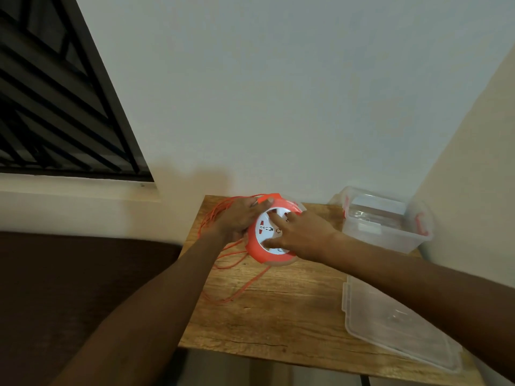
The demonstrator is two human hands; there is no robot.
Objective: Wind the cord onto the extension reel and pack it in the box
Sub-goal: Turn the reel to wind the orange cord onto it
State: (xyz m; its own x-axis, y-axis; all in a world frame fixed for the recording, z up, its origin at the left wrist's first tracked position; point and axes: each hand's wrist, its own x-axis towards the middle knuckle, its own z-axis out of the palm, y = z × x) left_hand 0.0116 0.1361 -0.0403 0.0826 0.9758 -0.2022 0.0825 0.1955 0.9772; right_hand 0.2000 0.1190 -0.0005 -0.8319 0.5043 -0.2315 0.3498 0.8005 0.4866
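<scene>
An orange extension reel (pixel 257 250) with a white socket face stands tilted above the far part of a wooden table (pixel 278 316). My left hand (pixel 239 218) grips its upper left rim. My right hand (pixel 301 235) lies on the white face, with fingers spread over the sockets. Loose orange cord (pixel 237 293) loops on the table under and to the left of the reel, partly hidden by my left arm. A clear plastic box (pixel 387 221) with red latches stands open at the far right.
The box's clear lid (pixel 395 327) lies flat near the table's right front edge. A white wall runs behind the table and another on the right. A dark window grille is at upper left, and a dark brown surface lies left of the table.
</scene>
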